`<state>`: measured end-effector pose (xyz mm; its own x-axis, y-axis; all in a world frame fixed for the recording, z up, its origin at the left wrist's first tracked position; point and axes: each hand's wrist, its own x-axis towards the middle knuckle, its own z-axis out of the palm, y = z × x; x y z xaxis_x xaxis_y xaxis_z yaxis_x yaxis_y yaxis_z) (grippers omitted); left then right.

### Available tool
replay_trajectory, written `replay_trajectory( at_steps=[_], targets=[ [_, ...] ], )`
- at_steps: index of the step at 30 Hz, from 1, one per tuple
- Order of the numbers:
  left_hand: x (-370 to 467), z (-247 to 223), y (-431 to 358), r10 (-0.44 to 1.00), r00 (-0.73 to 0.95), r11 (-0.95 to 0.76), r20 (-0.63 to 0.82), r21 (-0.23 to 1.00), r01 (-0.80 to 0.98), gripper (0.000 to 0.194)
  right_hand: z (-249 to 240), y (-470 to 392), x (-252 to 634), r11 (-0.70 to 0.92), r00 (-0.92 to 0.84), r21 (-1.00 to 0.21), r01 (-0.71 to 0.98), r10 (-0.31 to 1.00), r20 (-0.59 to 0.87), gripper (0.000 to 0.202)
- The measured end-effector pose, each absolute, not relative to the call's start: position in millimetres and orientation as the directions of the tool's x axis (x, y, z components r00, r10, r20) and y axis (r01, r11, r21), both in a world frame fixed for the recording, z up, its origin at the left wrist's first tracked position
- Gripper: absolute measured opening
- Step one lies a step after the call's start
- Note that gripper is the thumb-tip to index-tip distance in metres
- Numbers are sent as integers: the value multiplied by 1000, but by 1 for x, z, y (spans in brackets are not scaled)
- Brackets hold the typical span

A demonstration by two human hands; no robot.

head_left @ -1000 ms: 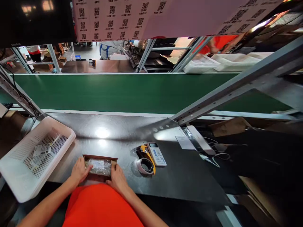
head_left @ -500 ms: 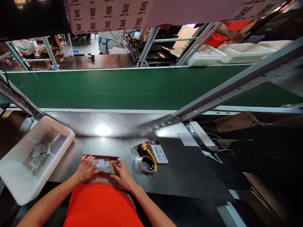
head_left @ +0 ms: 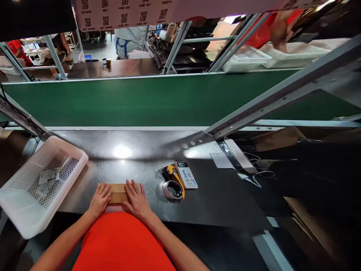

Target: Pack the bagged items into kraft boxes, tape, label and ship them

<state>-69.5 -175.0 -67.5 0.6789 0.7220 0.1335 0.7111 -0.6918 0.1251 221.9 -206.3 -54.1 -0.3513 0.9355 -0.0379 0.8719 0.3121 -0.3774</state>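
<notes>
A small brown cardboard box (head_left: pixel 117 192) lies closed on the dark worktable (head_left: pixel 141 150), close to my body. My left hand (head_left: pixel 100 198) lies flat on its left end and my right hand (head_left: pixel 136 198) lies flat on its right end, fingers spread, both pressing down on the lid. What is inside the box is hidden.
A white perforated basket (head_left: pixel 34 184) with a few labelled bags sits at the left. A tape dispenser (head_left: pixel 172 184) and a small white device (head_left: pixel 186 175) lie to the right of the box. A green conveyor belt (head_left: pixel 158 98) runs behind. A slanted metal strut (head_left: pixel 270 101) crosses at right.
The box stood open with a shiny bag inside and my hands at its ends. The flaps are now shut and both hands lie flat on top.
</notes>
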Motion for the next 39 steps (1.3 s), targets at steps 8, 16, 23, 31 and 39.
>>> replay_trajectory(
  at_steps=[8,16,23,31,39],
  targets=[
    [-61,-77,-190,826,526,-544,200,39,838,56,-50,-205,230,367,-445,-402,839,888,-117,82],
    [-61,-74,-154,614,784,-780,94,224,584,61,-19,-204,384,-666,631,-384,639,740,-233,68],
    [-45,-55,-138,577,816,-786,7,275,554,62,-21,-204,381,-755,555,-425,499,655,-513,46],
    [-42,-49,-140,598,802,-759,-5,320,568,64,-6,-231,298,355,-290,-657,665,933,211,69],
    [-17,-41,-177,967,249,-102,-54,813,573,43,-35,-237,290,569,-494,-452,687,822,283,70]
  ],
)
